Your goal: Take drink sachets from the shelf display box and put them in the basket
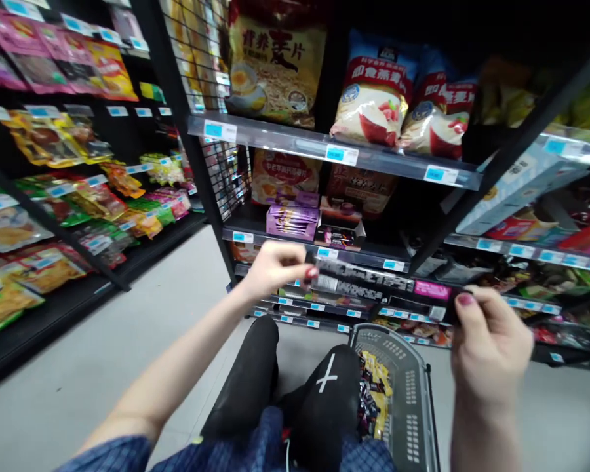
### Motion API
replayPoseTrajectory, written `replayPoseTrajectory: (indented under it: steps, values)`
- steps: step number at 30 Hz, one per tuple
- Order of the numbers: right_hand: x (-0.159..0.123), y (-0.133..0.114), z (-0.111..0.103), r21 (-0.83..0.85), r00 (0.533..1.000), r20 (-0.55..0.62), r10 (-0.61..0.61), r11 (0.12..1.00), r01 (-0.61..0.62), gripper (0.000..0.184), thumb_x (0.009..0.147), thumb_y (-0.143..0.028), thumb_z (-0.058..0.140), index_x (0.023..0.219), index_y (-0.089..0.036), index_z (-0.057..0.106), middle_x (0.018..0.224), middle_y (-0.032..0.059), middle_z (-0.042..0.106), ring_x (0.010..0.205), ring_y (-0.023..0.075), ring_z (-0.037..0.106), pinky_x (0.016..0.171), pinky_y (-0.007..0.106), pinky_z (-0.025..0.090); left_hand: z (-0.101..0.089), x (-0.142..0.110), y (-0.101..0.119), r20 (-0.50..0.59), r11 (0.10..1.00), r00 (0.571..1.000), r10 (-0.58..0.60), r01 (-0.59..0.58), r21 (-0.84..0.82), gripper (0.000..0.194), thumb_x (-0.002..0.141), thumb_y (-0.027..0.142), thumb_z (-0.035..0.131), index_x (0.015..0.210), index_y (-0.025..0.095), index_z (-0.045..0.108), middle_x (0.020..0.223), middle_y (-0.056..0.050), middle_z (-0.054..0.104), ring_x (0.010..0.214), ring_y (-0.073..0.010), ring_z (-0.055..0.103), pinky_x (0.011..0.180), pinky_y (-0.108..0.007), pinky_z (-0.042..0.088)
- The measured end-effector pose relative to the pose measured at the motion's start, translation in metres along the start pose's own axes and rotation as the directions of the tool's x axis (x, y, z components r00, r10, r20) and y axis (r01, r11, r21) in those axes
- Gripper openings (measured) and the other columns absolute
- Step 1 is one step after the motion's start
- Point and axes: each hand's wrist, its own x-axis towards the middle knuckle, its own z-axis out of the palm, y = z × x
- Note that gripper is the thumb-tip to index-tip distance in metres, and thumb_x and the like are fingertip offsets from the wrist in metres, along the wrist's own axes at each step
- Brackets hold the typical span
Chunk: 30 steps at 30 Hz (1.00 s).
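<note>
A long, narrow black packaging strip point(368, 280) with white print, a barcode and a pink patch stretches between both hands in front of the shelves. My left hand point(279, 265) pinches its left end between thumb and fingers. At the other end, my right hand point(491, 328) grips it with the thumb on top; the fingers there are partly hidden. Below the strip, a grey shopping basket point(408, 380) stands on the floor beside my knee. Several yellow packets point(376, 367) and dark, shiny packets point(368, 400) lie in it.
Straight ahead, a shelf point(275, 141) holds oatmeal bags point(373, 92). A purple box point(292, 219) and an open dark box point(341, 229) sit one level lower. Snack bags point(59, 137) fill racks on the left. A blue carton point(516, 187) leans on the right shelf.
</note>
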Motion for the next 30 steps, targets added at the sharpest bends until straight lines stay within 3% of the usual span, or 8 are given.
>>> replayPoseTrajectory:
  steps: [3,7,11,14,19,24,27,30]
  values:
    - [0.052,-0.029,-0.013,-0.234,0.932,0.321,-0.165,0.940,0.247,0.021,0.085,-0.032,0.055,0.069,-0.019,0.059,0.054,-0.0028,0.052,0.049,0.0096,0.044,0.048,0.024,0.034,0.025,-0.035,-0.023,0.050,0.999,0.998,-0.050,0.050,-0.008,0.031,0.070,0.035,0.072,0.051,0.012,0.064,0.048,-0.002,0.060,0.045,-0.0082,0.051,0.044,-0.020,0.034]
    - [0.102,-0.069,0.002,-0.203,0.695,0.662,-0.282,0.825,0.528,0.021,0.086,-0.032,0.053,0.073,-0.018,0.063,0.058,-0.0015,0.058,0.051,0.0100,0.048,0.052,0.025,0.035,0.070,-0.061,-0.030,0.151,0.965,0.969,-0.196,0.218,-0.148,0.025,0.069,0.034,0.073,0.057,0.012,0.071,0.055,-0.005,0.067,0.052,-0.0127,0.059,0.051,-0.022,0.042]
    - [0.120,-0.090,0.031,-0.118,0.470,0.841,-0.270,0.755,0.645,0.022,0.086,-0.030,0.054,0.073,-0.017,0.067,0.058,-0.0014,0.058,0.053,0.0097,0.048,0.056,0.026,0.034,0.104,-0.075,-0.024,0.181,0.854,0.921,-0.344,0.387,-0.347,0.022,0.067,0.032,0.074,0.057,0.013,0.072,0.055,-0.004,0.069,0.051,-0.0134,0.061,0.051,-0.021,0.044]
    - [0.121,-0.093,0.046,-0.073,0.363,0.896,-0.255,0.722,0.688,0.022,0.086,-0.027,0.054,0.072,-0.017,0.067,0.059,-0.0016,0.059,0.054,0.0091,0.049,0.058,0.026,0.033,0.113,-0.083,-0.019,0.214,0.795,0.897,-0.386,0.441,-0.417,0.018,0.068,0.029,0.073,0.057,0.014,0.073,0.055,-0.003,0.069,0.051,-0.0132,0.060,0.053,-0.021,0.045]
    - [0.123,-0.088,0.052,-0.026,0.319,0.904,-0.283,0.710,0.704,0.024,0.088,-0.028,0.051,0.076,-0.016,0.068,0.061,-0.0007,0.061,0.054,0.0092,0.050,0.060,0.026,0.036,0.105,-0.090,-0.014,0.175,0.798,0.909,-0.379,0.417,-0.435,0.015,0.069,0.022,0.072,0.056,0.015,0.073,0.055,-0.001,0.069,0.052,-0.0120,0.062,0.055,-0.020,0.047]
    - [0.126,-0.085,0.046,0.052,0.349,0.863,-0.365,0.752,0.658,0.026,0.088,-0.034,0.053,0.081,-0.016,0.071,0.068,0.0013,0.065,0.061,0.0104,0.056,0.066,0.027,0.041,0.094,-0.090,-0.011,0.186,0.765,0.881,-0.434,0.470,-0.441,0.015,0.069,0.022,0.073,0.056,0.013,0.072,0.056,-0.002,0.069,0.054,-0.0108,0.063,0.055,-0.017,0.048]
    - [0.127,-0.088,0.039,0.140,0.387,0.823,-0.415,0.809,0.570,0.024,0.085,-0.035,0.058,0.080,-0.015,0.072,0.071,0.0021,0.067,0.061,0.0094,0.057,0.060,0.024,0.042,0.094,-0.090,-0.010,0.304,0.558,0.811,-0.499,0.569,-0.603,0.022,0.063,0.031,0.078,0.073,0.011,0.074,0.065,-0.006,0.071,0.058,-0.0133,0.066,0.057,-0.021,0.054]
    - [0.128,-0.092,0.030,0.247,0.359,0.823,-0.441,0.846,0.472,0.022,0.082,-0.036,0.062,0.076,-0.017,0.073,0.070,0.0014,0.067,0.060,0.0092,0.058,0.056,0.023,0.044,0.096,-0.091,-0.013,0.409,0.299,0.783,-0.469,0.576,-0.761,0.052,0.054,0.039,0.082,0.096,0.010,0.069,0.079,-0.011,0.072,0.067,-0.0205,0.069,0.055,-0.029,0.058]
